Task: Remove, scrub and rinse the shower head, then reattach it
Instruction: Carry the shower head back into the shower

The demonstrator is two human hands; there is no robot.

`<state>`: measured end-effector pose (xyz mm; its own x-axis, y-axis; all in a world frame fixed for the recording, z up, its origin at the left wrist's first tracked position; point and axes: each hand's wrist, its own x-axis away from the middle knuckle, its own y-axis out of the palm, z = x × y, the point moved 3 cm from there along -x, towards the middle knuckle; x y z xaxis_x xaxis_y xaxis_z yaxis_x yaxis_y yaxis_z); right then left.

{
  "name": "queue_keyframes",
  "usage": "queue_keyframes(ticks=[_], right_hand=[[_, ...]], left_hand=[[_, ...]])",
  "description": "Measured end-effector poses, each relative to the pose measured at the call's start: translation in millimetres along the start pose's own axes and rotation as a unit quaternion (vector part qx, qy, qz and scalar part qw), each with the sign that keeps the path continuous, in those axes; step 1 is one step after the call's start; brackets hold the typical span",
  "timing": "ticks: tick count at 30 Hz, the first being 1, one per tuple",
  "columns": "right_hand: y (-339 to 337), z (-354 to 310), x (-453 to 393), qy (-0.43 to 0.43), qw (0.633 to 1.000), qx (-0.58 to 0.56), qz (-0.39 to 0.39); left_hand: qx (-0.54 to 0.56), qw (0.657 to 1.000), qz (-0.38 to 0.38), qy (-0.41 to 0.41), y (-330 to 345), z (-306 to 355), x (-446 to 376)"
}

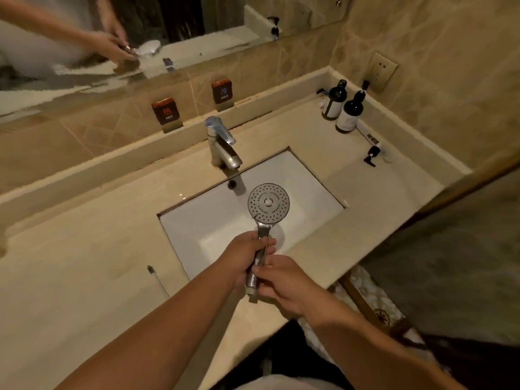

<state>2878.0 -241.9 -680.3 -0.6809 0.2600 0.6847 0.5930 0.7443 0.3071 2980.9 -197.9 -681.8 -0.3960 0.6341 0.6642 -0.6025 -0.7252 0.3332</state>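
Shower head (268,203) (face up) over sink (213,220), left hand (244,256) gripping handle, right hand (278,282) pinching its base

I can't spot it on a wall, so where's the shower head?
Both hands, left hand and right hand, hold the shower head over the sink, below the faucet.
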Motion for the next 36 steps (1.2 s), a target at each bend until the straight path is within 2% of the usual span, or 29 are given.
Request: queue_keyframes(ticks=[6,11,16,19,23,27,31,36], right_hand=[[-46.6,8.1,51.3,-0.060,0.993,-0.037,0.100],[-99.5,23.7,100.1,-0.089,0.981,-0.078,0.152],[-163.8,63.0,163.8,-0.120,0.958,-0.145,0.215],[-195.0,85.5,197.4,-0.115,0.945,-0.169,0.255],[-250.7,134.6,265.5,-0.127,0.908,-0.238,0.320],[-293.3,179.1,327.1,-0.135,0.874,-0.276,0.376],[-321.8,218.2,382.3,-0.155,0.842,-0.308,0.416],[-343.4,265.5,439.8,-0.168,0.803,-0.333,0.465]], left_hand=[[-0.137,0.983,-0.123,-0.006,55.4,-11.8,13.2],[-0.300,0.936,-0.185,0.002,117.0,-37.7,14.4],[-0.398,0.874,-0.279,-0.008,207.6,-96.7,31.7],[-0.435,0.846,-0.307,-0.005,250.3,-130.4,43.6],[-0.479,0.794,-0.373,-0.036,326.8,-202.7,79.4],[-0.495,0.762,-0.413,-0.059,386.9,-264.9,116.0],[-0.512,0.728,-0.448,-0.083,432.0,-321.4,148.8],[-0.539,0.662,-0.512,-0.098,480.7,-383.3,194.4]])
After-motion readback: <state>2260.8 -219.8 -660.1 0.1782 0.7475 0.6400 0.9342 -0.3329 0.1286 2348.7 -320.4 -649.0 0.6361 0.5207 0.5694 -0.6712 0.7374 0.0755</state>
